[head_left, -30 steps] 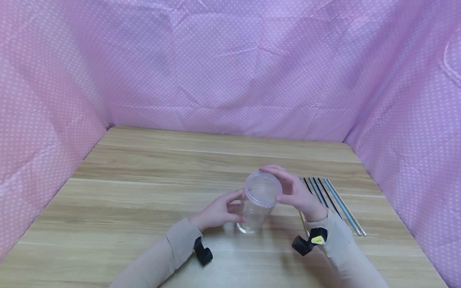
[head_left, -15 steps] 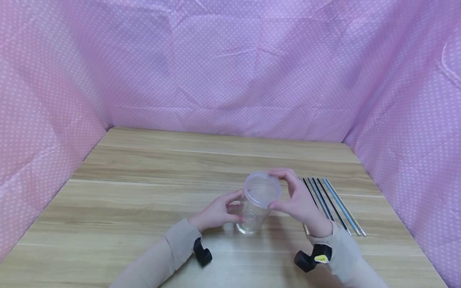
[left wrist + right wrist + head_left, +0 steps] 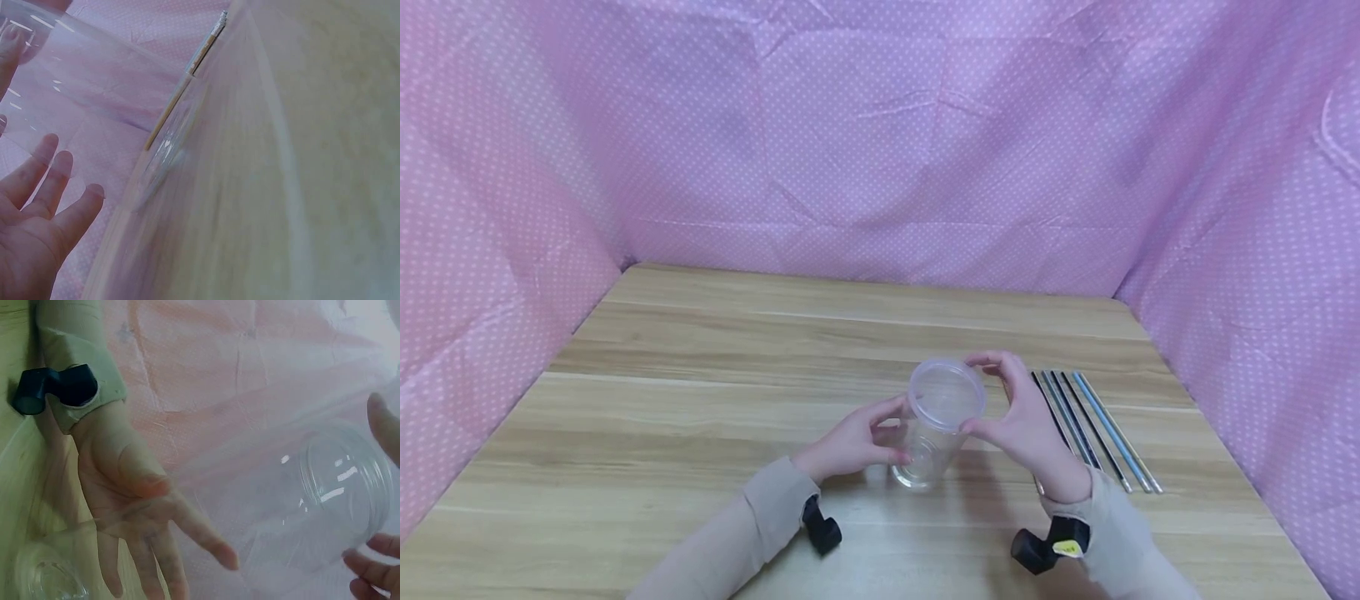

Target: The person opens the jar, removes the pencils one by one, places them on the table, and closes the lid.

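A clear plastic jar with a translucent round lid stands on the wooden table. My left hand holds its left side low down, thumb in front and fingers around the far side. Through the clear wall, that left hand shows spread fingers in the right wrist view. My right hand grips the lid's right edge between thumb and fingers, its palm well apart from the jar. At the right wrist view's edge, the right fingers meet the rim.
Several thin sticks, black, blue and gold, lie side by side right of the jar, partly behind the right hand. The wooden table reaches back to pink dotted cloth hanging behind and at both sides.
My right fingers have moved rightward along the lid's far edge while the thumb moved left along its near edge, a clockwise turn. My left hand and the jar have barely moved.
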Motion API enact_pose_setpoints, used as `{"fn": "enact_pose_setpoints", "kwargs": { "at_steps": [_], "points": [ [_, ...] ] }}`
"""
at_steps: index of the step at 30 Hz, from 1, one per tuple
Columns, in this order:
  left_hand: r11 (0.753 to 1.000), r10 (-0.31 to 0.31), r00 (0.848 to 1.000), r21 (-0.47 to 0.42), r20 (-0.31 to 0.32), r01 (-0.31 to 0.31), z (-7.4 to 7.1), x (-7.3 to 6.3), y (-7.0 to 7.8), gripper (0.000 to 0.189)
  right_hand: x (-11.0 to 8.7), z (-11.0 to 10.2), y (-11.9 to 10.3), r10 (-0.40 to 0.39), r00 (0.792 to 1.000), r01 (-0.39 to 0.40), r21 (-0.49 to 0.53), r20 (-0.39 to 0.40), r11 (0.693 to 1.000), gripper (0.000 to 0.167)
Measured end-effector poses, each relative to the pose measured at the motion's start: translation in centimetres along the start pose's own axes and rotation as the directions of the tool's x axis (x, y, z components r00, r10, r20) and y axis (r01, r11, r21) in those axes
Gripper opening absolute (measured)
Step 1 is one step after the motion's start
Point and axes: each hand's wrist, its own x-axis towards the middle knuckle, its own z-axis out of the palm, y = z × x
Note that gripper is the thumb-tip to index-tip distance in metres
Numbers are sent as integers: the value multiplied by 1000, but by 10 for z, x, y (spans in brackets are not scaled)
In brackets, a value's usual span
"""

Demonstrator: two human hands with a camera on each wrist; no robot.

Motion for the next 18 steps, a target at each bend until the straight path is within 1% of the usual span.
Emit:
{"fn": "enact_pose_setpoints", "kwargs": {
  "at_steps": [2, 3, 4, 6, 9, 11, 13, 15, 18],
  "points": [
    [1000, 0, 1000, 2, 1, 0, 0, 0, 0, 84, 4, -2, 10, -69, 996, 62, 113, 58, 992, 85],
    [1000, 0, 1000, 4, 2, 0, 0, -1, 0, 84, 6, -3, 16, -98, 990, 78, 183, 102, 980, 86],
    [1000, 0, 1000, 5, 1, 0, 0, -1, 0, 84, 8, -5, 21, -120, 981, 78, 253, 154, 964, 84],
    [1000, -1, 1000, 5, 1, 1, 0, -1, 1, 85, 12, -7, 29, -152, 954, 50, 363, 258, 930, 82],
    [1000, -1, 1000, -1, 2, 1, 0, -1, 1, 85, 15, -11, 35, -166, 905, -51, 488, 392, 872, 79],
    [1000, -1, 1000, -2, 5, 1, 1, -2, 1, 85, 17, -12, 36, -172, 881, -97, 522, 441, 847, 78],
    [1000, -2, 1000, 0, 5, 2, 1, -2, 1, 85, 17, -13, 35, -165, 867, -132, 537, 470, 833, 76],
    [1000, 0, 1000, 4, 5, -1, 1, -1, 2, 85, 18, -13, 34, -163, 861, -143, 537, 481, 831, 73],
    [1000, 5, 1000, 8, 2, -5, 1, -1, 2, 85, 18, -13, 33, -162, 864, -144, 542, 477, 828, 68]
  ]
}}
